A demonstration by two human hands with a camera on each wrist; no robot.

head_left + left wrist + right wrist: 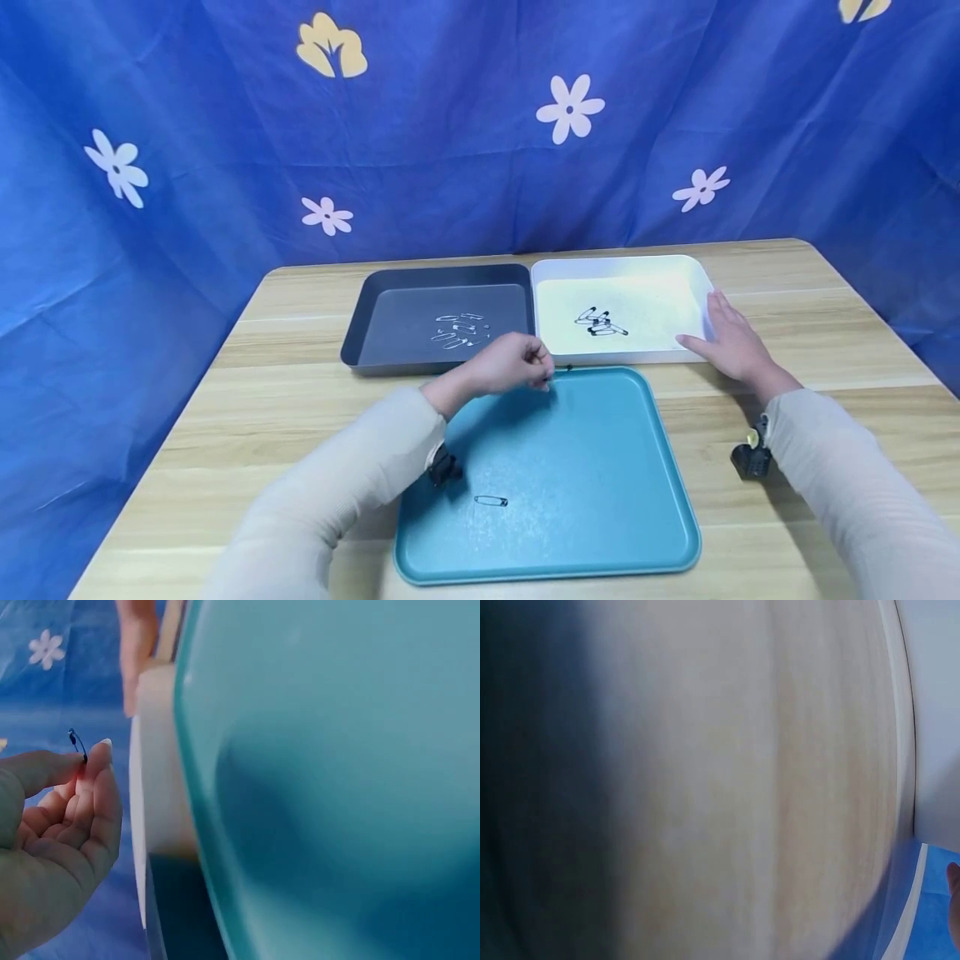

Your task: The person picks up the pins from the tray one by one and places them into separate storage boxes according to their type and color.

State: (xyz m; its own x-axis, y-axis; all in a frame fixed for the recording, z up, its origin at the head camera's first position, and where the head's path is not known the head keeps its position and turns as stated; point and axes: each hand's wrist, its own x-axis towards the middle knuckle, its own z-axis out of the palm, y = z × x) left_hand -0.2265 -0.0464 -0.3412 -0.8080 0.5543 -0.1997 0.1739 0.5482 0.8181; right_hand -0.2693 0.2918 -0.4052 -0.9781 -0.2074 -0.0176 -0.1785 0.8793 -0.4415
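My left hand (517,364) is over the far edge of the teal tray (570,467), pinching a small black-headed safety pin (78,742) between thumb and fingertip. In the left wrist view the pin sticks out past the fingertips. My right hand (738,346) lies at the right wall of the white tray (660,317), thumb and fingers spread along its corner. Several black safety pins (602,323) lie in the white tray. In the dark grey tray (390,325) lie several silver safety pins (459,332). One safety pin (491,501) is on the teal tray, near its front left.
The dark grey and white trays stand side by side at the back of the wooden table (247,433), with the teal tray in front of them. Behind the table hangs a blue curtain (450,133) with flower prints.
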